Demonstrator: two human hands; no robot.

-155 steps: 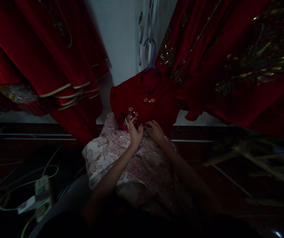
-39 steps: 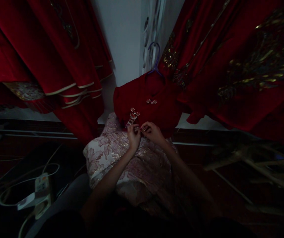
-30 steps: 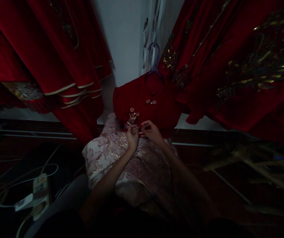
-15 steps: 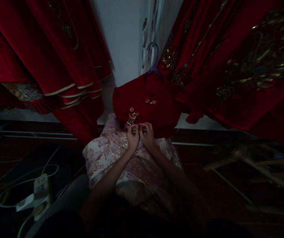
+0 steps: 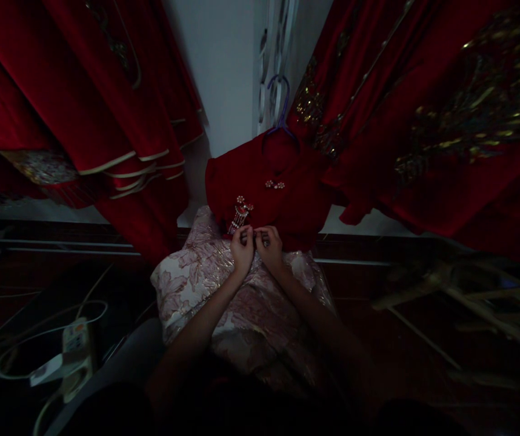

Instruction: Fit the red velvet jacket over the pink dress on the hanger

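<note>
A red garment on a purple hanger spreads over a floral brocade cloth with pink and gold patterns. Both hands meet at the garment's lower front, fingertips pinched close together. My left hand is closed, and my right hand is closed beside it. What lies between the fingertips is small and dark; I cannot make it out. Just above my left hand sits a beaded ornament with a tassel. A smaller beaded clasp is fixed higher on the garment's chest.
Red garments with pale-edged hems hang at left. More red clothing with gold sequins hangs at right. A power strip with cables lies at lower left. A wooden frame stands at right in the dark.
Almost nothing differs. Both hands stay pinched at the same spot on the garment, and the view has shifted very slightly.
</note>
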